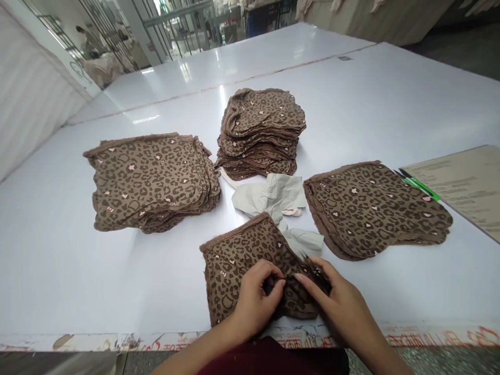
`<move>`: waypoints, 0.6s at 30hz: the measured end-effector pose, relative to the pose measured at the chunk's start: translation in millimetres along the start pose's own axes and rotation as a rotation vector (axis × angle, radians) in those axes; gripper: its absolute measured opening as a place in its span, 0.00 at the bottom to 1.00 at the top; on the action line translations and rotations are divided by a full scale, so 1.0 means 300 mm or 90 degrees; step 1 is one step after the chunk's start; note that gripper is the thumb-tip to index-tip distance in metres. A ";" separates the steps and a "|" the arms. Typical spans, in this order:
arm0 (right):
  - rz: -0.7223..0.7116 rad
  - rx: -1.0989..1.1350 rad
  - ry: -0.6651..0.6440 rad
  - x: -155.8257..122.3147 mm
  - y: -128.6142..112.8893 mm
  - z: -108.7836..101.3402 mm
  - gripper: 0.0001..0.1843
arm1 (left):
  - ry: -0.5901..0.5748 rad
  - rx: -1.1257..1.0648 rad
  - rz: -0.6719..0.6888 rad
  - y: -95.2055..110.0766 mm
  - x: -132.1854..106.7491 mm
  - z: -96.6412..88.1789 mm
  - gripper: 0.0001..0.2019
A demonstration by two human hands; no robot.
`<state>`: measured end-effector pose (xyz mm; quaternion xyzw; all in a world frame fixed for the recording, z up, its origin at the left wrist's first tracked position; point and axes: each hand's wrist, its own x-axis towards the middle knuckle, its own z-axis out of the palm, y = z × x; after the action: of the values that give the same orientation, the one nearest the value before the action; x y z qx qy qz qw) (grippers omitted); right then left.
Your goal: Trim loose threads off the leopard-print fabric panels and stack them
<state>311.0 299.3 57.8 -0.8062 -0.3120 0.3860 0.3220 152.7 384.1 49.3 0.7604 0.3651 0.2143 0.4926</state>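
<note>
A small stack of brown leopard-print fabric pieces (238, 255) lies at the near edge of the white table (58, 260). My left hand (255, 299) pinches the stack's lower right corner with curled fingers. My right hand (336, 302) grips the same corner from the right, fingers pressed onto the cloth. The two hands almost touch over the fabric edge.
Three more stacks of the same print lie around: left stack (150, 179), back stack (260, 133), right stack (375, 208). Crumpled pale paper (273, 198) sits between them. Green pens (417, 183) and a brown printed sheet (464, 182) lie at the right.
</note>
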 end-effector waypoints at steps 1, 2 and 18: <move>-0.004 0.019 -0.021 0.009 0.004 0.009 0.25 | 0.003 -0.009 -0.004 -0.002 -0.002 -0.001 0.03; -0.012 0.045 -0.036 0.015 0.008 0.016 0.23 | 0.003 -0.015 -0.006 -0.004 -0.004 -0.002 0.03; 0.025 0.082 0.035 0.018 0.067 -0.042 0.26 | 0.000 0.053 -0.009 -0.003 -0.005 0.010 0.05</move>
<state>329.4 287.9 46.4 -0.7998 -0.2618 0.3893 0.3744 153.6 381.3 47.3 0.7776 0.3788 0.1955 0.4622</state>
